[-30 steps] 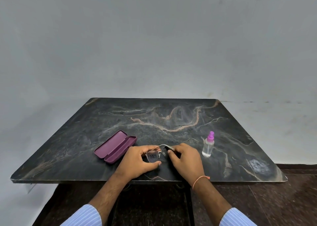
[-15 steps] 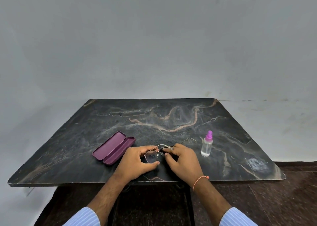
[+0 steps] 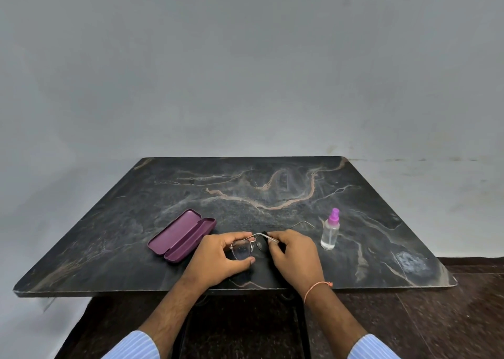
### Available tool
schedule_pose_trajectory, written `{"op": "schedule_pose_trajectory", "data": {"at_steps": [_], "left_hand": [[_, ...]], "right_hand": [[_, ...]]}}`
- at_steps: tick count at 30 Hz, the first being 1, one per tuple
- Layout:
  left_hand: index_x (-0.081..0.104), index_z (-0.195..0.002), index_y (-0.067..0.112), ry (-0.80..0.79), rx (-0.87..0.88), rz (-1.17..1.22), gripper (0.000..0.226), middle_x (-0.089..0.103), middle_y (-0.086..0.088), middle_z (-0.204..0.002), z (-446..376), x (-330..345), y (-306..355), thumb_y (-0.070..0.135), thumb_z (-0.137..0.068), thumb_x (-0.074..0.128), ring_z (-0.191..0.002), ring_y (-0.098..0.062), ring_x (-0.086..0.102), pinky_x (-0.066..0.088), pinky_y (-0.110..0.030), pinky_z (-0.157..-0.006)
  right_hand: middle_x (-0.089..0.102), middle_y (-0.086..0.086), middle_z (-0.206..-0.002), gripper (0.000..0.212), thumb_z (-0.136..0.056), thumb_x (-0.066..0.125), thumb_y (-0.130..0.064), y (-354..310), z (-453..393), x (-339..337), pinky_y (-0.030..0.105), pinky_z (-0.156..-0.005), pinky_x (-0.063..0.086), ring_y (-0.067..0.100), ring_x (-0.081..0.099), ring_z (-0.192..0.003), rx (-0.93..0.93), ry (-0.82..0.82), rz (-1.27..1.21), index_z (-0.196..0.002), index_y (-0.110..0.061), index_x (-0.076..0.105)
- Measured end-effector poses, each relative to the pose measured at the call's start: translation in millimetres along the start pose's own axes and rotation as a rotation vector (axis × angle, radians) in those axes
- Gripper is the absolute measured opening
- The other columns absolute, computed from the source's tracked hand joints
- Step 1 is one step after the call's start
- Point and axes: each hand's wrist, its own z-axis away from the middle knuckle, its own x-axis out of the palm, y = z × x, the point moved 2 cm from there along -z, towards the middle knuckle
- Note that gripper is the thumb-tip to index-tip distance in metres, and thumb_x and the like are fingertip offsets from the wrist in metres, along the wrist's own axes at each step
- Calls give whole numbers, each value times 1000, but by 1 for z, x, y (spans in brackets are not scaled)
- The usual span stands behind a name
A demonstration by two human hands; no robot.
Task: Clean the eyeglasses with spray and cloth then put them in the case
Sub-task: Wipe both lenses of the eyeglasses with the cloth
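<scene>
Head view: both hands (image 3: 221,257) (image 3: 296,255) clamped on eyeglasses (image 3: 246,248), right lens hidden.

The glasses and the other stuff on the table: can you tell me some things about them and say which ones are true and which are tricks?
1. Both hands hold the eyeglasses. True: the left hand and the right hand grip them.
2. The case is closed. False: it lies open.
3. The spray bottle stands upright. True.
4. The spray bottle has a green top. False: it is pink-purple.
5. The case lies to the right of the hands. False: it lies to their left on the table.
</scene>
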Motion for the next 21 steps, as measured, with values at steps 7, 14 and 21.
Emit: {"op": "schedule_pose_trajectory", "data": {"at_steps": [7, 14, 21], "left_hand": [[81, -133, 36, 10, -6, -13, 63, 80, 32, -123, 0, 0, -1, 46, -73, 95, -120, 11, 74, 57, -18, -108], [80, -133, 39, 11, -21, -10, 63, 79, 33, -123, -1, 0, -3, 43, -73, 97, -119, 11, 74, 57, -18, -109], [80, -135, 38, 13, -23, -19, 65, 78, 34, -124, 0, 0, -2, 45, -73, 97, -120, 13, 73, 56, -16, -108]], "right_hand": [[69, -11, -88, 25, -98, 62, -40, -4, 3, 1, 29, -75, 52, 9, 66, -89, -93, -89, -10, -116, -37, 79], [63, -13, -77, 20, -94, 68, -35, -6, 6, -1, 30, -69, 49, 10, 66, -81, -74, -53, 10, -107, -32, 83], [71, -9, -80, 12, -90, 69, -35, -5, 6, -3, 19, -62, 36, 11, 65, -78, -32, 3, 70, -91, -29, 79]]}}
